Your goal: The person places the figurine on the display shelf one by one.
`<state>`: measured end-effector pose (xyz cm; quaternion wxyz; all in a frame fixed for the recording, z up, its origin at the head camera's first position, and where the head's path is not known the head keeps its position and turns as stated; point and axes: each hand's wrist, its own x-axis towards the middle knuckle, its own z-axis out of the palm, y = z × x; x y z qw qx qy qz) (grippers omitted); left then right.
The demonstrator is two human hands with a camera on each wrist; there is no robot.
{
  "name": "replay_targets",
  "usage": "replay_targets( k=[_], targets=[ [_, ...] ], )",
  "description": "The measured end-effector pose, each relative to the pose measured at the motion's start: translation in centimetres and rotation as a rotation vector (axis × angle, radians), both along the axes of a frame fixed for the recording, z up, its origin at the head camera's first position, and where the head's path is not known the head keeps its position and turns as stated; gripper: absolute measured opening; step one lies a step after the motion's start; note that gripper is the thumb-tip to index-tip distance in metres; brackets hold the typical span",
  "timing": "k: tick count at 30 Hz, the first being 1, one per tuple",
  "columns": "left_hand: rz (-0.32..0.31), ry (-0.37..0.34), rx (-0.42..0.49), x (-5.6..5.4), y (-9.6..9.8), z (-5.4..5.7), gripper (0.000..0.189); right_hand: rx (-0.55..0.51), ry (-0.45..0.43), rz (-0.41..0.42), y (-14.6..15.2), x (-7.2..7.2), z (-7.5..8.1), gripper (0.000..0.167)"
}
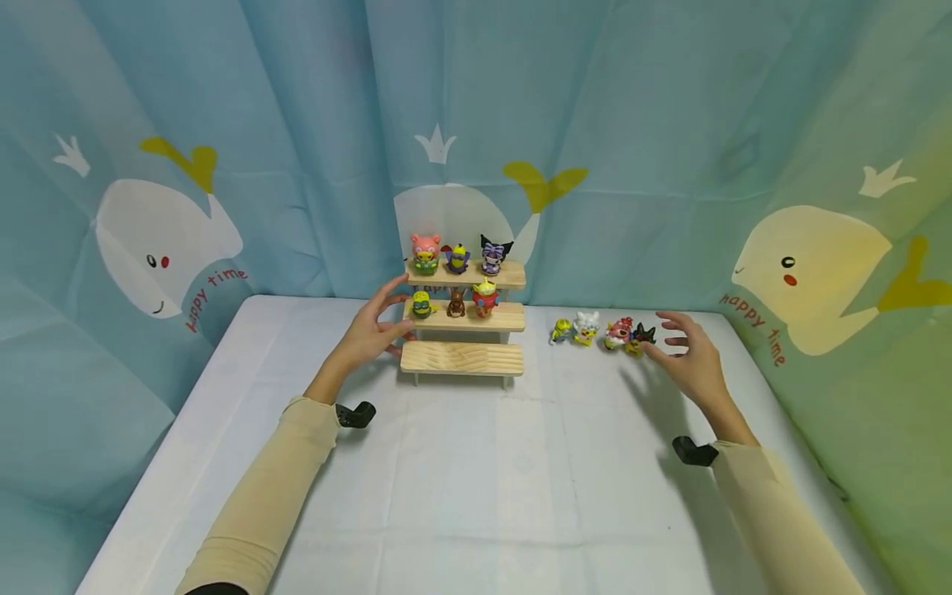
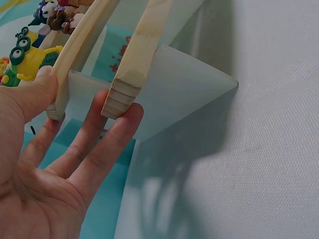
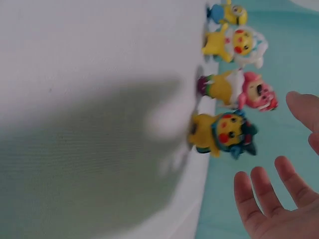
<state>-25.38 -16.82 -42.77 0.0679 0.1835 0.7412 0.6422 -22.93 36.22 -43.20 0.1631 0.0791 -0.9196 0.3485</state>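
My left hand [image 1: 369,329] holds a three-step wooden display stand [image 1: 463,359] by its left end. In the left wrist view, the thumb lies on one plank [image 2: 62,94] and fingertips touch the end of the plank below. Six small figurines fill the upper two steps, among them a pink-hooded one [image 1: 426,253] and a green-goggled yellow one [image 2: 31,59]. The bottom step is bare. My right hand [image 1: 693,361], fingers spread, hovers beside a yellow figurine with a dark hood [image 3: 225,133]; a gap shows between them in the right wrist view.
Left of the dark-hooded figurine stand a pink-hatted figurine [image 1: 618,333], a white-hooded one [image 1: 586,328] and a small yellow-and-blue one [image 1: 561,331]. A white cloth [image 1: 476,496] covers the table. Blue curtains with whale prints [image 1: 312,149] hang directly behind.
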Motion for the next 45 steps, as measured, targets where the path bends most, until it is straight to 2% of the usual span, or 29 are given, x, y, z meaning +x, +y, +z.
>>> replay_targets(
  k=[3,9,12,28,45],
  targets=[
    [0.002,0.001,-0.003,-0.2,0.0,-0.1,0.078,-0.006,-0.034,-0.007,0.4,-0.8,-0.6,0.061],
    [0.004,-0.009,0.008,-1.3,-0.4,-1.8,0.08,-0.055,-0.117,-0.006,0.8,-2.0,-1.8,0.061],
    [0.005,-0.011,0.01,-1.6,-0.4,-2.3,0.08,-0.073,-0.141,-0.012,0.9,-2.4,-2.3,0.059],
    [0.015,0.027,-0.007,-1.6,-0.5,-2.7,0.076,-0.055,-0.165,-0.02,1.0,-2.8,-3.2,0.043],
    [0.009,0.01,0.004,-1.6,-0.4,-2.5,0.078,-0.033,-0.17,-0.032,0.9,-2.8,-3.2,0.041]
  ],
)
